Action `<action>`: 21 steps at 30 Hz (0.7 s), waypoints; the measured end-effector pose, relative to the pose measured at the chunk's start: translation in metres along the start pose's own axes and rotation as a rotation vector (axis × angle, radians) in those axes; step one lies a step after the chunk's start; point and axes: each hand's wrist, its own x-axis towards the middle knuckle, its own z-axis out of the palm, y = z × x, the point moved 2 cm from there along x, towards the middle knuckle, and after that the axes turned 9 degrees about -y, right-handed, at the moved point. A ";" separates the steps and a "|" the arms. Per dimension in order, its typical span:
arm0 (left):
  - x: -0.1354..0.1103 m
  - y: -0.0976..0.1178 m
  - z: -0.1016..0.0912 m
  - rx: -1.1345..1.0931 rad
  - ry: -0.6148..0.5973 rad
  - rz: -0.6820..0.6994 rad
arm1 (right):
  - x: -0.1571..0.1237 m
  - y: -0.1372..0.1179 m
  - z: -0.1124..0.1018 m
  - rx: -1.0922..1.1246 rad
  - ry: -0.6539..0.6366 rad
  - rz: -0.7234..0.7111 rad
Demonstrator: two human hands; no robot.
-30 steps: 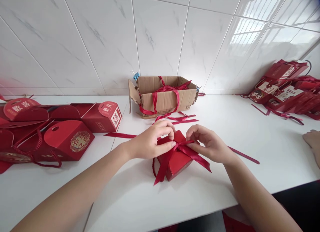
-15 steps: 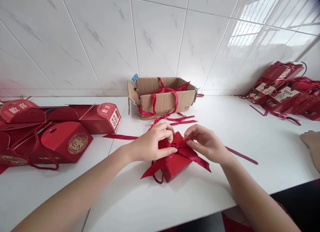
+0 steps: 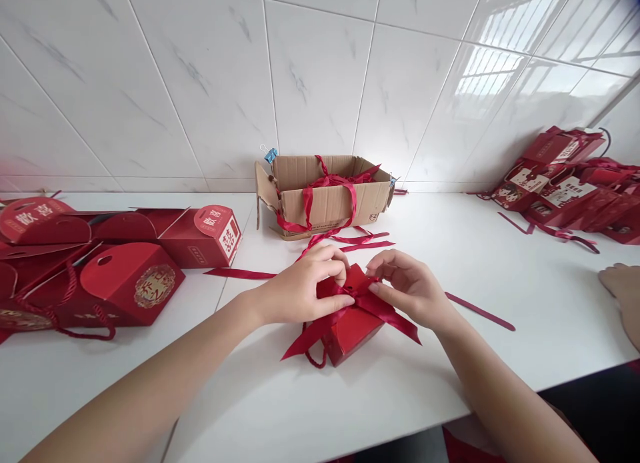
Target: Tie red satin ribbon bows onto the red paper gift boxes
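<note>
A small red gift box (image 3: pixel 356 333) sits on the white table in front of me, with a twisted red cord handle at its near left side. Across its top lies a dark red satin ribbon (image 3: pixel 387 311) tied as a bow, its two tails hanging to the left and right. My left hand (image 3: pixel 307 286) pinches the bow's left side between thumb and fingers. On the other side, my right hand (image 3: pixel 407 286) has thumb and forefinger closed on the ribbon's right loop. The fingers partly hide the knot.
An open cardboard box (image 3: pixel 325 206) holding red ribbons stands by the tiled wall. Red gift boxes (image 3: pixel 135 283) fill the left side; more red boxes (image 3: pixel 565 190) are piled far right. Loose ribbon strips (image 3: pixel 480 312) lie about. Another person's hand (image 3: pixel 623 296) rests at the right edge.
My right hand has shifted very slightly left at the bow. My left hand and the gift box stay practically where they were.
</note>
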 end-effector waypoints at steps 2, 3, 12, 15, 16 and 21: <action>0.000 0.000 0.000 -0.008 0.003 0.000 | 0.000 0.002 -0.001 0.005 0.036 -0.003; 0.000 0.000 0.000 -0.012 0.001 -0.002 | 0.001 0.002 -0.001 0.004 0.054 -0.007; 0.001 0.000 0.005 -0.018 0.044 -0.042 | 0.001 -0.001 0.004 0.109 0.081 -0.034; 0.003 0.001 0.009 -0.018 0.102 -0.043 | 0.001 -0.001 0.008 0.116 0.083 -0.037; 0.003 0.002 0.010 -0.020 0.115 -0.039 | 0.001 0.000 0.008 0.118 0.096 -0.031; 0.004 0.001 0.011 -0.029 0.128 -0.039 | 0.001 0.004 0.005 0.162 0.121 0.023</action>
